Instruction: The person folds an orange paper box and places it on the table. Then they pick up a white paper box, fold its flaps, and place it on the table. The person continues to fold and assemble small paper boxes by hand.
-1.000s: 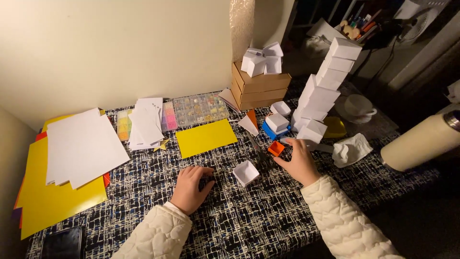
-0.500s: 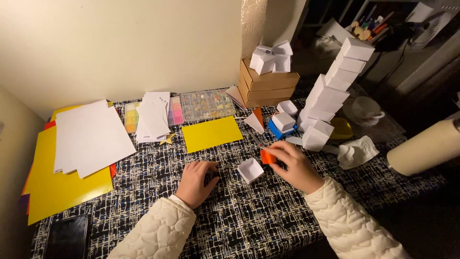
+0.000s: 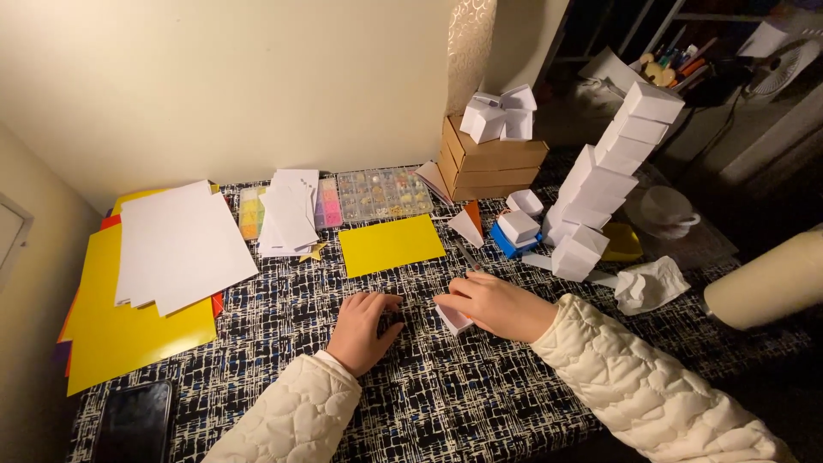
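Two hands work here: our right hand covers a white box on the table, fingers closed over it; our left hand rests curled and empty beside it. We should press evenly, steadying the box without crushing its folds.

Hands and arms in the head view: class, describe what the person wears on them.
Both the left hand and the right hand are bare: no gloves, and no rings or watch show. Each arm wears a cream-white quilted puffy sleeve with rounded stitched pockets, ending at the wrist.
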